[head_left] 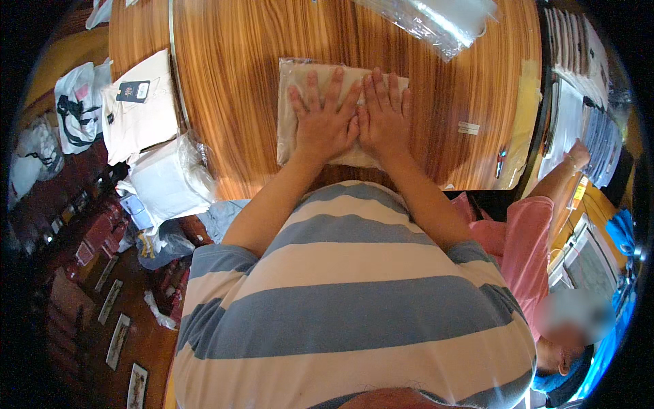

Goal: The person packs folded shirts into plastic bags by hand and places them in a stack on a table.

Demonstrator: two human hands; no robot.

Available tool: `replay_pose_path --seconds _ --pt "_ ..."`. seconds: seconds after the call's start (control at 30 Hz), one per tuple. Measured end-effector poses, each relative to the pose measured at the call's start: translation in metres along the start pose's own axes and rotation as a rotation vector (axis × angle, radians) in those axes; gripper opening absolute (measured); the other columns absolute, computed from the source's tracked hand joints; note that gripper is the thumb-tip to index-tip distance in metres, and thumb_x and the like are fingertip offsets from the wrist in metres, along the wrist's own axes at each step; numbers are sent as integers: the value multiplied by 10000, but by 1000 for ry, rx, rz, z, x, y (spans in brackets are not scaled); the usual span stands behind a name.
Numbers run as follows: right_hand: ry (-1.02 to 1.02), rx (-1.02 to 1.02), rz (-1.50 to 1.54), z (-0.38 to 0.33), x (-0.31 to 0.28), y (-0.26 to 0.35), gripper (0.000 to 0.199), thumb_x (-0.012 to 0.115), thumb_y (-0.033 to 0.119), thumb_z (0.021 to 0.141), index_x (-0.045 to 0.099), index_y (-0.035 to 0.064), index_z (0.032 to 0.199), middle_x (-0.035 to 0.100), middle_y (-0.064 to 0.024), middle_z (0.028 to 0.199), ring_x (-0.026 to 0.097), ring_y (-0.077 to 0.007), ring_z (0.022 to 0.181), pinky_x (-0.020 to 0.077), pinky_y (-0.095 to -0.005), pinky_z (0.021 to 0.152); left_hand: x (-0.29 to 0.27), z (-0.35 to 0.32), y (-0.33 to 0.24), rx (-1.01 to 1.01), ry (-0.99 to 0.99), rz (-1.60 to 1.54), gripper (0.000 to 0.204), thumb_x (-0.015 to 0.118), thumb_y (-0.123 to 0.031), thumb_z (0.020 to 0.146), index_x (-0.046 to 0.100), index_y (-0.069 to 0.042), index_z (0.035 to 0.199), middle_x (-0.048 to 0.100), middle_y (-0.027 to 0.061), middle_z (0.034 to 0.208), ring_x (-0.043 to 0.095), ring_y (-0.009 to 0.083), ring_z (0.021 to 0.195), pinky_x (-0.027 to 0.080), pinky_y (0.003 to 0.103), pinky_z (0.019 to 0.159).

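A folded beige garment in a clear plastic bag (pixel 288 129) lies flat on the wooden table near its front edge. My left hand (pixel 325 123) rests palm down on its left half, fingers spread. On the right half lies my right hand (pixel 384 119), also palm down with fingers stretched out. The two thumbs touch or nearly touch in the middle. Both hands press on the package and neither grips it. Part of the garment is hidden under them.
A stack of folded cream garments (pixel 139 116) with a dark tag stands left of the table (pixel 231 102). Clear plastic bags (pixel 436 24) lie at the far edge. A small white label (pixel 468 127) and a pen (pixel 501 163) lie rightward. A person in pink (pixel 524 228) reaches toward garment piles at right.
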State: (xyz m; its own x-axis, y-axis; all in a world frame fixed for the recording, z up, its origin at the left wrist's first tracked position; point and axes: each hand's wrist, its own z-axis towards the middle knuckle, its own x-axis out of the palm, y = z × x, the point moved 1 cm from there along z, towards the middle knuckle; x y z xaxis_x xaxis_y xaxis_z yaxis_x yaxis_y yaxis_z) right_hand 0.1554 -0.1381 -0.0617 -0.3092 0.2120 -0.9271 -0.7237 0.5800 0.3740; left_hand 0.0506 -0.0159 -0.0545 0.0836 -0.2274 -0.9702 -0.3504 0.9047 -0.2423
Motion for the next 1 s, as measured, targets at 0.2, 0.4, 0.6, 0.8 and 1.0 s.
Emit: replay_pose_path --seconds 0.2,0.4,0.6,0.8,1.0 --pt "-10 3 1 3 -3 1 611 469 352 1024 448 97 1579 309 -80 1708 230 -348 1586 100 -601 1265 3 3 4 11 -29 -40 675 533 -450 945 431 -298 1595 236 113 1725 85 531 1566 2 826 1136" --pt "-14 -5 0 1 -1 0 609 486 349 1017 458 96 1570 314 -89 1705 242 -352 1581 114 -598 1264 0 3 2 -7 -6 -77 675 554 -437 928 460 -287 1579 267 123 1711 98 534 1562 0 824 1136" --pt "-33 -17 -26 0 -5 4 618 478 347 1021 432 94 1584 330 -107 1693 259 -373 1570 159 -612 1251 -2 2 3 2 1 -85 646 545 -420 950 476 -270 1574 279 123 1707 156 528 1549 10 794 1164" --pt "-53 -44 -21 3 -5 -1 642 438 373 1043 360 102 1619 309 -118 1699 235 -386 1575 146 -606 1259 -14 7 9 -4 11 -211 697 573 -422 967 404 -204 1607 288 128 1702 164 445 1580 31 706 1235" --pt "-97 -13 100 -3 -14 2 720 428 493 1054 312 87 1637 263 -122 1717 153 -361 1604 70 -618 1264 -36 -29 74 162 -6 -197 732 622 -414 976 367 -188 1624 239 104 1726 168 371 1599 76 586 1284"
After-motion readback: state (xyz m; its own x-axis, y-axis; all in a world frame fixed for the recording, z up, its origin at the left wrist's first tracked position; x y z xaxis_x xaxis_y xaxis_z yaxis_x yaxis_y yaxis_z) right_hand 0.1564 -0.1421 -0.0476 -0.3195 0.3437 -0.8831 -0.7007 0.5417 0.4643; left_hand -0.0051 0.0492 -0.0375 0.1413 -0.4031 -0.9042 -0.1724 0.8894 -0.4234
